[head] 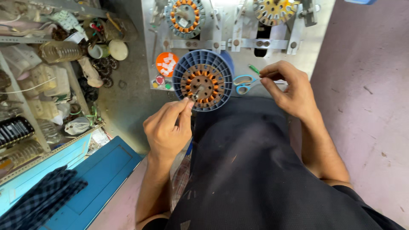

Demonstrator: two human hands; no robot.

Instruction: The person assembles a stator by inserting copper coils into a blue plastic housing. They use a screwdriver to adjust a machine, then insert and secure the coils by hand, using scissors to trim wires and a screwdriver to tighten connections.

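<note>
A round stator with orange copper coils rests in a blue ribbed plastic holder in front of my lap. My left hand is pinched shut on a thin metal tool whose tip touches the centre of the stator. My right hand is raised to the right of the stator, thumb and forefinger pinched on a thin wire or small piece that is too fine to make out. Blue-handled scissors lie between the stator and my right hand.
A metal work plate carries two more wound stators on fixtures, and an orange lid with white bits. Cluttered shelves stand on the left, a blue cabinet at lower left.
</note>
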